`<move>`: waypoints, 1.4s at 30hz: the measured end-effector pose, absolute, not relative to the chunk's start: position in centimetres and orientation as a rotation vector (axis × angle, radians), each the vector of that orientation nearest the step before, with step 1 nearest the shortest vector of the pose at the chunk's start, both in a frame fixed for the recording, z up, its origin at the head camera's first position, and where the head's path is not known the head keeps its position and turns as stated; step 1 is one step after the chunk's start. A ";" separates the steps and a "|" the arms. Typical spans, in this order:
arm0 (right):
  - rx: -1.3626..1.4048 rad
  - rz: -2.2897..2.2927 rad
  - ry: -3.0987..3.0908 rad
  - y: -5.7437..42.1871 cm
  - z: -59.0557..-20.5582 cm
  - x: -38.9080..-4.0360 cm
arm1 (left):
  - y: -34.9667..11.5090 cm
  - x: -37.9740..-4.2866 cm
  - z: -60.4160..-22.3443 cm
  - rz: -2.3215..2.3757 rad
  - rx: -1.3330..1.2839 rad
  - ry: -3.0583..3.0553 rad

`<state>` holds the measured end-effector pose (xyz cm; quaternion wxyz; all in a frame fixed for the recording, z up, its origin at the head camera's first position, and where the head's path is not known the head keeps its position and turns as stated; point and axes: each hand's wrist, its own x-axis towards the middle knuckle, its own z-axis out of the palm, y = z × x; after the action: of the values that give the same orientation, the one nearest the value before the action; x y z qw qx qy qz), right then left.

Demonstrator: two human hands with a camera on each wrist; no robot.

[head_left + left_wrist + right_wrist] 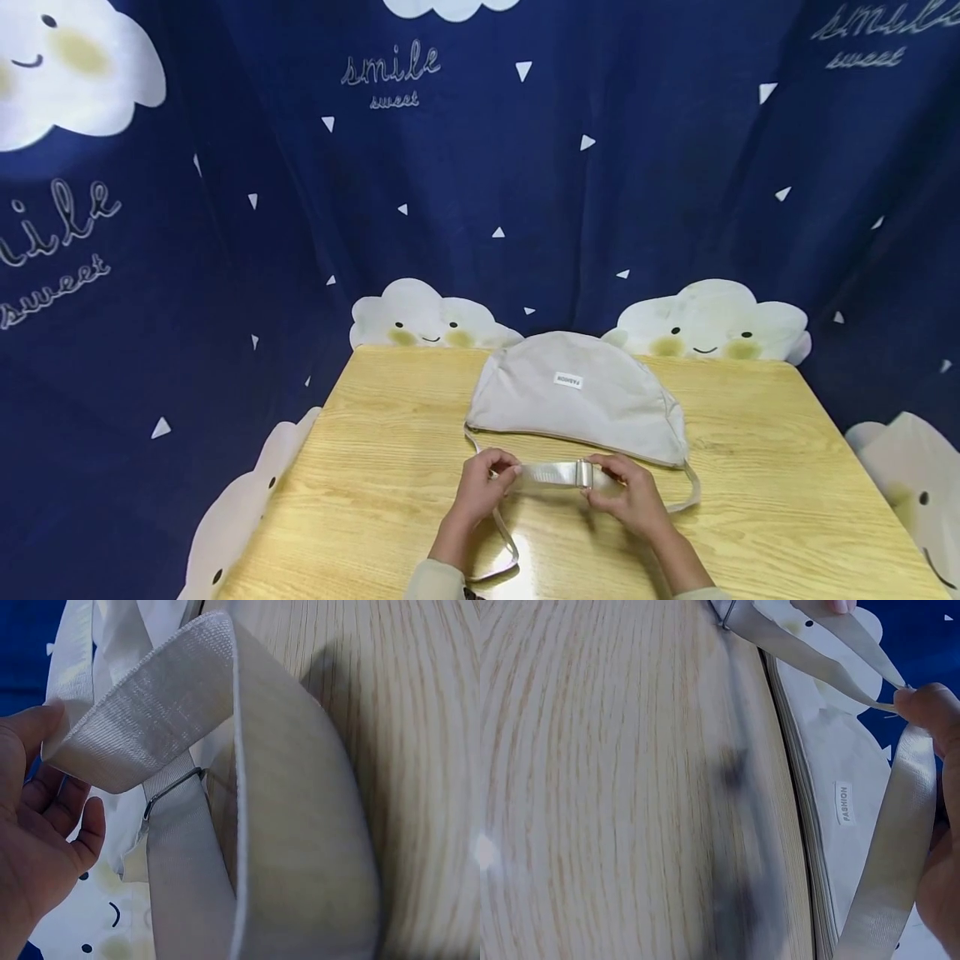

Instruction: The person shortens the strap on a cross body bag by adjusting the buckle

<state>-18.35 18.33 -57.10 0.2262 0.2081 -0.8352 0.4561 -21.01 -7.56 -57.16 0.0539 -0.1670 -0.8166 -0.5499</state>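
A pale half-moon shoulder bag (570,396) with a small "FASHION" label (844,803) lies flat at the back of the table, its zip edge toward me. Its webbing strap (547,474) is stretched between both hands, just in front of the bag. My left hand (483,482) pinches the strap between thumb and fingers; in the left wrist view the webbing bends into a wide loop. My right hand (626,493) pinches the strap beside a metal slider buckle (584,474). A metal bar (172,791) crosses another stretch of webbing in the left wrist view.
The light wooden table (765,467) reaches to a dark blue curtain (465,167) printed with clouds at the back and sides. A slack part of the strap loops down near my left forearm, and another curves out by the bag's right corner.
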 end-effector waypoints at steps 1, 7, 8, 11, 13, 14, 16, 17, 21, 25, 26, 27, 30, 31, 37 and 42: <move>0.571 1.258 -2.306 18.4 -57.2 -18.4 | -7.6 -21.0 -57.2 -1.686 -0.499 -2.485; 0.569 1.259 -2.330 18.6 -57.4 -18.4 | -7.8 -21.0 -57.1 -1.728 -0.483 -2.490; 0.571 1.255 -2.335 18.6 -57.4 -18.5 | -7.8 -21.0 -57.1 -1.729 -0.485 -2.489; 0.580 1.219 -2.361 18.8 -57.3 -18.4 | -7.8 -20.8 -56.9 -1.753 -0.492 -2.486; 0.594 1.190 -2.381 18.9 -57.0 -18.2 | -7.9 -20.7 -56.8 -1.766 -0.492 -2.493; 0.597 1.184 -2.392 18.9 -56.8 -18.2 | -7.9 -20.6 -56.7 -1.769 -0.496 -2.497; 0.574 1.219 -2.438 19.0 -56.4 -17.9 | -8.1 -20.5 -56.6 -1.769 -0.498 -2.516; 0.553 1.249 -2.461 19.0 -56.1 -17.8 | -8.2 -20.4 -56.5 -1.767 -0.503 -2.515; 0.407 1.347 -2.562 19.2 -55.7 -17.5 | -8.7 -20.5 -56.3 -1.766 -0.499 -2.523; 0.326 1.342 -2.602 19.6 -55.7 -17.4 | -9.2 -20.9 -56.4 -1.739 -0.439 -2.534; 0.316 1.345 -2.607 19.7 -55.7 -17.5 | -9.4 -21.0 -56.4 -1.727 -0.419 -2.535; 0.310 1.347 -2.606 19.8 -55.8 -17.5 | -9.5 -21.1 -56.4 -1.718 -0.402 -2.531; 0.301 1.357 -2.620 20.2 -56.1 -17.5 | -9.9 -21.3 -56.3 -1.718 -0.354 -2.494; 0.303 1.354 -2.627 20.4 -56.3 -17.5 | -10.0 -21.3 -56.3 -1.727 -0.347 -2.472; 0.324 1.381 -2.663 21.0 -57.0 -17.2 | -10.6 -21.6 -56.3 -1.728 -0.305 -2.437; 0.365 1.396 -2.656 21.3 -57.4 -17.0 | -11.2 -22.1 -56.7 -1.658 -0.299 -2.448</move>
<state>-17.05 21.34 -57.42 0.0595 0.1207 -0.8772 0.4609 -22.09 -11.16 -56.69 0.0848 -0.1001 -0.8207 -0.5560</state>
